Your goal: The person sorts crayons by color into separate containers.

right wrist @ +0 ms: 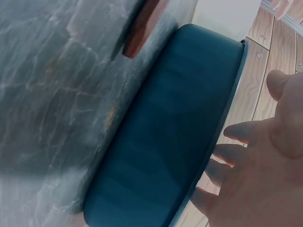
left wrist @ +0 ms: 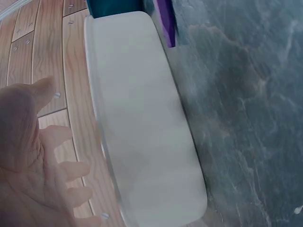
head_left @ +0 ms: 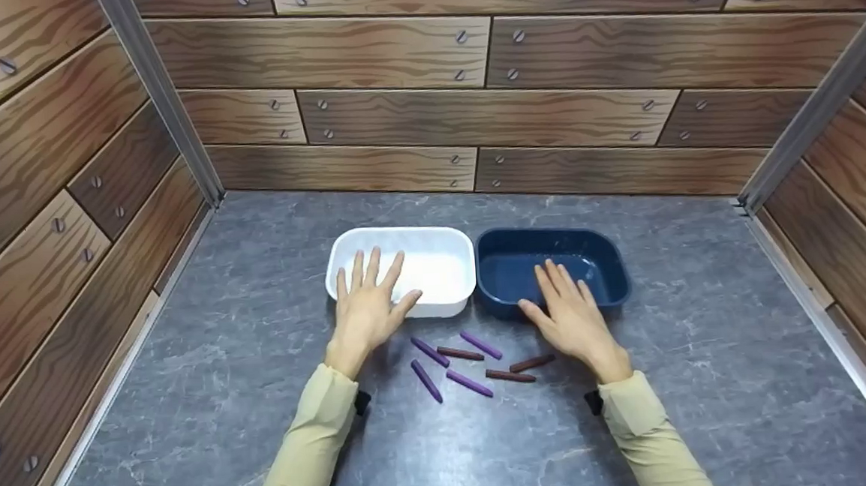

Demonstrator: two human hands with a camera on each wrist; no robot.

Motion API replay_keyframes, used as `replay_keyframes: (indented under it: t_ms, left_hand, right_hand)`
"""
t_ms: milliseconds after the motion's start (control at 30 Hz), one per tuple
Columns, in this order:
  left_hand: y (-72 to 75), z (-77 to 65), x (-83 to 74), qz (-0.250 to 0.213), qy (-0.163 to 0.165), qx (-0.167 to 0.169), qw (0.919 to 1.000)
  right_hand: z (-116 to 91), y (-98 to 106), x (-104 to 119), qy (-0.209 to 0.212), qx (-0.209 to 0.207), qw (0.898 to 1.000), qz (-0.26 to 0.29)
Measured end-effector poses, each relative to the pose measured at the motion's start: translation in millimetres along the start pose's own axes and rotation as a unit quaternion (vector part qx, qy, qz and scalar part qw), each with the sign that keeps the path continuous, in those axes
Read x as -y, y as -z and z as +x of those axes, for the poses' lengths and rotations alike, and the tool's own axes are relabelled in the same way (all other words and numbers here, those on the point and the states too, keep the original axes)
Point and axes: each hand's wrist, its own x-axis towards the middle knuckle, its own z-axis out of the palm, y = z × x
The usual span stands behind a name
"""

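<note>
My left hand (head_left: 366, 315) is spread over the near left side of a white rectangular bin (head_left: 448, 309), holding nothing. My right hand (head_left: 575, 323) is held, fingers extended, over the near edge of a dark blue bin (head_left: 614, 262); nothing is in its grasp. In front of the bins lie loose crayons: two dark purple, one of them a dark purple crayon (head_left: 426, 381), two lighter purple, including a lighter purple crayon (head_left: 469, 383), and three brown, among them a brown crayon (head_left: 510, 376). The wrist views show both hands beside the bins' outer walls, fingers apart.
The bins stand side by side on a grey marbled table (head_left: 187, 408). Wood-patterned panels (head_left: 395, 114) enclose the back and both sides, with grey metal posts (head_left: 161, 94) at the corners.
</note>
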Motion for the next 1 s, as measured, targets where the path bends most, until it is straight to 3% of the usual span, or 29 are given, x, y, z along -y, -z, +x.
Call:
replay_keyframes:
  t_ms: [433,633,800,1000]
  left_hand:
    - [-0.5,2.2,0.5,-0.044,-0.014,-0.011,0.9989]
    - [-7.0,0.5,-0.1,-0.056,-0.026,-0.021,0.9979]
    - [-9.4,-2.9,3.9,-0.096,-0.018,0.002,0.9952]
    - [-10.1,-2.3,9.8,-0.15,-0.021,-0.014,0.9884]
  right_hand:
    - [-1.9,1.2,2.0,0.022,-0.026,0.999,0.034]
    - [-9.1,-2.1,-1.0,0.042,-0.058,0.994,0.078]
    - [-15.1,-8.6,-0.6,0.06,-0.099,0.985,0.13]
    - [-14.4,-9.9,-2.8,0.1,-0.169,0.96,0.2]
